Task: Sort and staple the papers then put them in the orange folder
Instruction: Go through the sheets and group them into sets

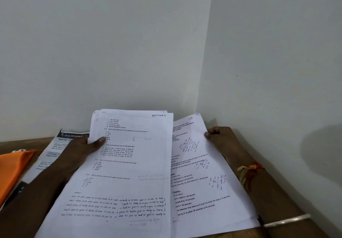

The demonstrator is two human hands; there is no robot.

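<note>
A thin stack of white printed sheets headed "SECTION 4" (pixel 129 173) fills the foreground. The left hand (pixel 81 145) grips its left edge, thumb flat on top. To the stack's right, the right hand (pixel 220 136) pinches the outer edge of a sheet marked "S5" (pixel 203 173), whose inner edge slips under the stack. The paper looks limp, smooth and inked with scribbles. Sorting by heading appears under way; squaring the edges on the wooden desk (pixel 27 141) before stapling would serve best. Left of the stack lies a printed leaflet (pixel 53 145), and farther left the smooth orange folder (pixel 13 167). No stapler shows.
</note>
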